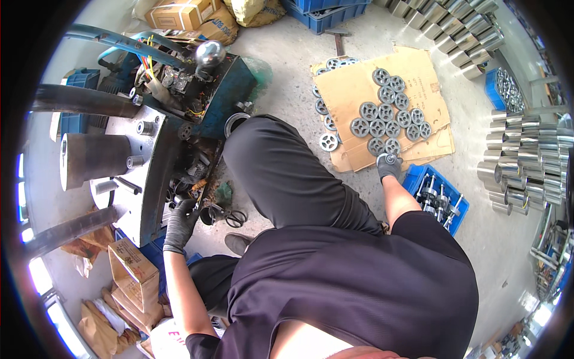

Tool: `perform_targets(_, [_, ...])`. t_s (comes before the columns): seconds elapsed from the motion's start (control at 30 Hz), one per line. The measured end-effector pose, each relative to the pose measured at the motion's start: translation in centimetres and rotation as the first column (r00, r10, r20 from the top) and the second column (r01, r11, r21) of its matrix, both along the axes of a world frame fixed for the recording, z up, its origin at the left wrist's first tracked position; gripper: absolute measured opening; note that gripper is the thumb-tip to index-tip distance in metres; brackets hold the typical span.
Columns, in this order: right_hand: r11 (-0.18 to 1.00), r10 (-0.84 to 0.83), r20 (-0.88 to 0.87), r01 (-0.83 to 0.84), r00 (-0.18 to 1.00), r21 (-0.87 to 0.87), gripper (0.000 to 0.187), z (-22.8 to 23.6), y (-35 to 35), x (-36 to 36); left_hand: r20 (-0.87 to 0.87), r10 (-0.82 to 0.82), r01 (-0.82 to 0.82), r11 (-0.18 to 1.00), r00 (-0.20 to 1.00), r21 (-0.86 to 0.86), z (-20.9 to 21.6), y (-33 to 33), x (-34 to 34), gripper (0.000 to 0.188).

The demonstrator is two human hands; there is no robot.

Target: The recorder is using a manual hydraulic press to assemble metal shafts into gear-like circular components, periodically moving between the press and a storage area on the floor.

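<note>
My right hand [390, 169], in a dark grey glove, is closed on a small shiny round metal part [390, 158] at the near edge of a cardboard sheet [347, 107]. Just beyond it, several grey spoked metal wheels [376, 127] lie flat in a cluster on the sheet. On the other side, my left hand [181, 227], also gloved, is beside the lower part of a machine with a thick metal plate [152, 173]. Its fingers are bent together near small dark parts; what they hold is too small to make out.
A blue crate of metal shaft parts [439, 200] stands by my right forearm. Scissors [236, 218] lie near my left hand. More wheels [328, 142] show along the sheet's left side, with a hammer [339, 42] beyond. Shiny metal cylinders [523, 158] are stacked at right.
</note>
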State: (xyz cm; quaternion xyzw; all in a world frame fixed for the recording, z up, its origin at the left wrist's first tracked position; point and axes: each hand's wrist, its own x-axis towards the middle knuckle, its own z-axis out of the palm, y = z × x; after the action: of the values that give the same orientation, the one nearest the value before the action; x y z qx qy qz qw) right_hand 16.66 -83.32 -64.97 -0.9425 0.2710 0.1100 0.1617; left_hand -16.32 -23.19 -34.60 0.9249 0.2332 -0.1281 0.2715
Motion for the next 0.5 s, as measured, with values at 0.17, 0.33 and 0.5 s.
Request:
perform_targets(0.17, [0.997, -0.069, 0.063, 0.067, 0.996, 0.031, 0.06, 0.8, -1.8, 1.0, 0.075, -0.037, 0.046, 0.992, 0.997, -0.116, 3.9, -5.6, 4.2, 0.034])
perform_targets(0.33, [0.94, 0.337, -0.219, -0.339, 0.916, 0.029, 0.064, -0.8, 0.0, 4.8, 0.125, -0.065, 0.071, 0.996, 0.99, -0.046, 6.8, -7.8, 2.1, 0.033])
perform_targets(0.5, [0.717, 0.685, -0.328, -0.68, 0.65, 0.151, 0.072, -3.9, -9.0, 11.6, 0.104, -0.223, 0.222, 0.975, 0.969, 0.022, -0.2, -6.3, 0.7, 0.035])
